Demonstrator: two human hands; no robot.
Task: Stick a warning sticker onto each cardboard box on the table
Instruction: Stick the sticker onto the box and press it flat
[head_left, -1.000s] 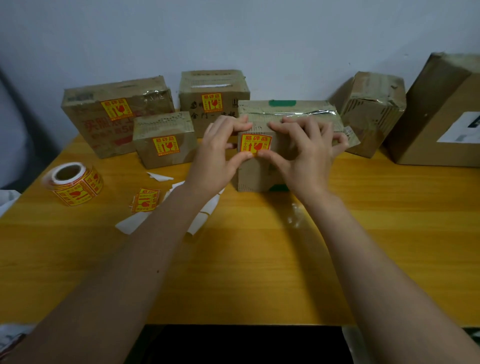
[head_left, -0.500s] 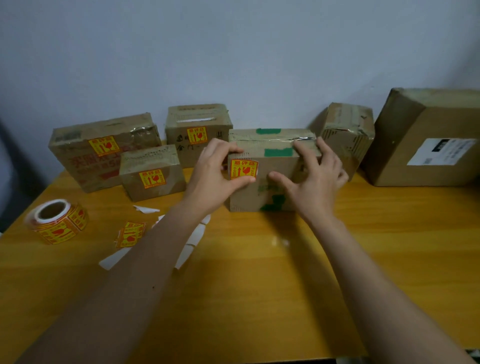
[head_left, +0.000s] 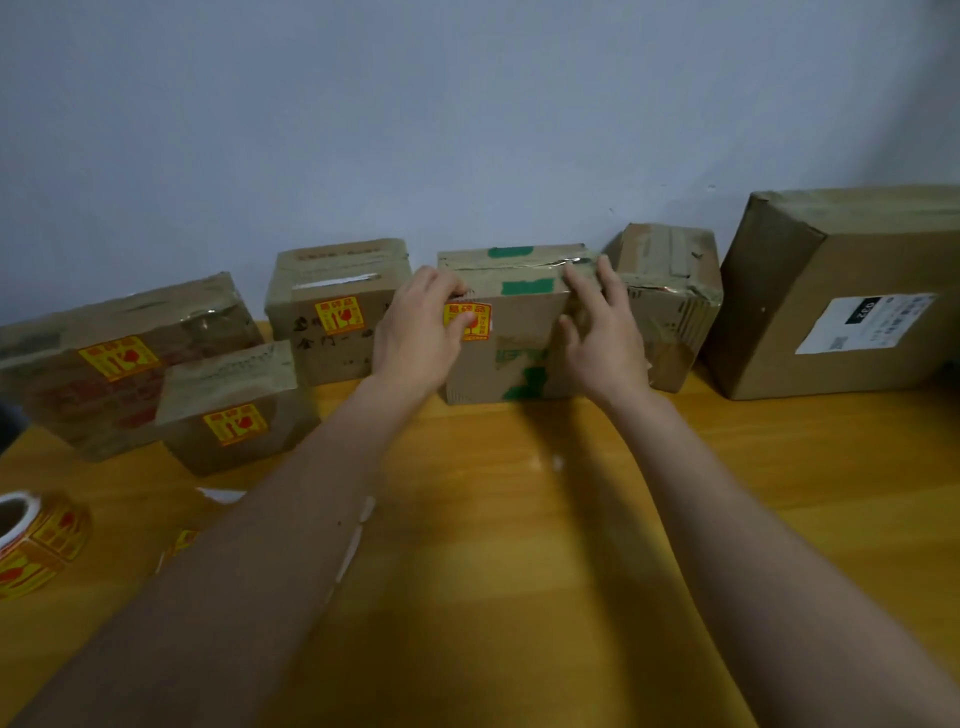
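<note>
The middle cardboard box, patched with green tape, stands near the wall and carries a yellow-and-red warning sticker on the upper left of its front. My left hand grips the box's left top corner, thumb lying on the sticker. My right hand holds its right top corner, fingers over the edge and thumb on the front face. Three boxes to the left each show a sticker. The crumpled box and the big box on the right show none.
A roll of warning stickers lies at the table's left edge. A loose sticker and white backing scraps lie beside my left forearm. The big box bears a white shipping label. The yellow wooden table stretches toward me.
Both hands have pushed the stickered middle box away from me, back into the row against the wall. My right hand has shifted from the front face to the box's right top corner.
</note>
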